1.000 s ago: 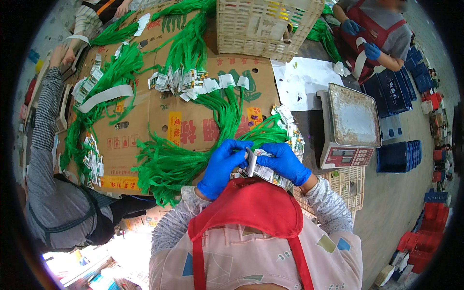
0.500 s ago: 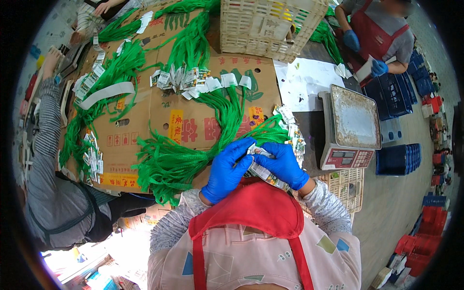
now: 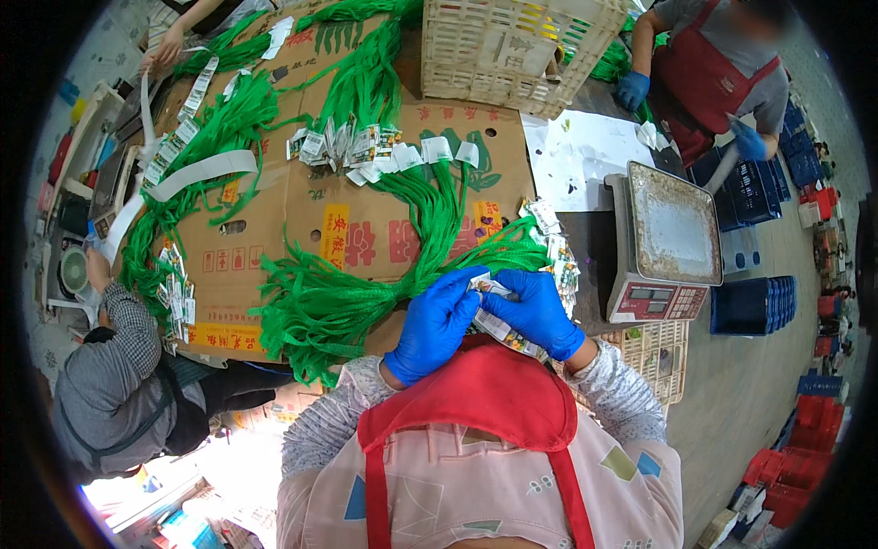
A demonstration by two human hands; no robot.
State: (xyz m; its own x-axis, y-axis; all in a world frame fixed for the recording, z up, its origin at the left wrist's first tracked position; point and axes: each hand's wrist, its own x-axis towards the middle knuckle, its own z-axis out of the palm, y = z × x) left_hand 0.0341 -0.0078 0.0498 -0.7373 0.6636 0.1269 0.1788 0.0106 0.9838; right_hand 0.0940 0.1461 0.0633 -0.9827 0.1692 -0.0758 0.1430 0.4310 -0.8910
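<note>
1. Over the last second both hands, the blue-gloved left hand (image 3: 437,322) and the blue-gloved right hand (image 3: 538,313), drew in toward the chest and turned the small stack of printed paper tags (image 3: 498,325) from upright to slanted.
2. Fingers of both hands pinched shut on the stack, thumbs on top; likely they were squaring or sorting it.
3. The stack sat between the gloves, just above the red apron (image 3: 476,393).
4. Surface: flattened brown cardboard sheet (image 3: 274,220) strewn with bundled green plastic strings (image 3: 338,306).
5. Room: grey weighing scale (image 3: 666,240) beside the right hand, cream lattice crate (image 3: 512,50) beyond, 2 people working nearby.
</note>
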